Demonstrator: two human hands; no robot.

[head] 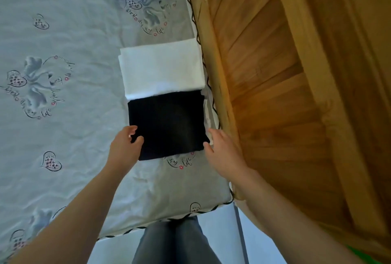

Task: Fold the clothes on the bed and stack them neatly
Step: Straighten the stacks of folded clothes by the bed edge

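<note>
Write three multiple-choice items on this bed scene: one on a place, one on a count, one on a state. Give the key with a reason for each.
1. Where does the black folded garment lie relative to the white folded garment?
A. On the side nearer the person, edges meeting
B. On the pillow
C. Far off to the left of the bed

2. How many folded garments lie on the bed sheet?
A. One
B. Two
C. Five

3. What is the left hand doing?
A. Resting on the wooden panel
B. Hanging idle off the bed
C. Gripping the black garment's near left corner

Key: 1 A, the black piece sits just below the white one in the picture. 2 B, only a white and a black one show. 3 C, its thumb and fingers curl round that corner, while the right hand is open beside the right edge.
</note>
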